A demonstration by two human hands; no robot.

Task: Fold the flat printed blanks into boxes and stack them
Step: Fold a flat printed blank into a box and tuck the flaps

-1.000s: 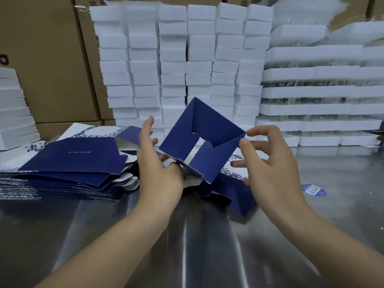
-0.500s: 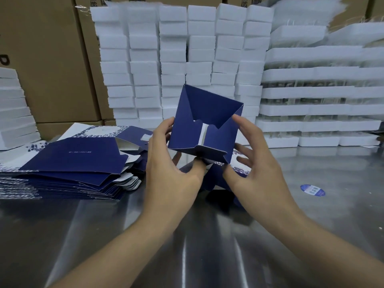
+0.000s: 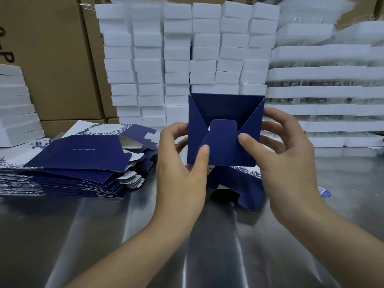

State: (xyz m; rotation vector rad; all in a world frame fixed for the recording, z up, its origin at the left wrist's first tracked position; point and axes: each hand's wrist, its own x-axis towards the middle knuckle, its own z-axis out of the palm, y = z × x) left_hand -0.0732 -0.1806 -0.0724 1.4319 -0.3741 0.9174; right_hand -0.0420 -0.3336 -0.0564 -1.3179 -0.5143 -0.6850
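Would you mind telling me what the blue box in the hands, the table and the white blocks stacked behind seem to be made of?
Blue box: thin printed card, matte; it holds sharp creases and a die-cut tab. Table: probably stainless steel, brushed, given streaky reflections. White blocks: likely foam, with soft, fuzzy edges.

Navy box (image 3: 225, 113), floral-bordered white-and-navy blanks (image 3: 83, 154)

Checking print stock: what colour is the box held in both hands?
Dark navy blue box, plain on the flaps shown; clearest in the head view.
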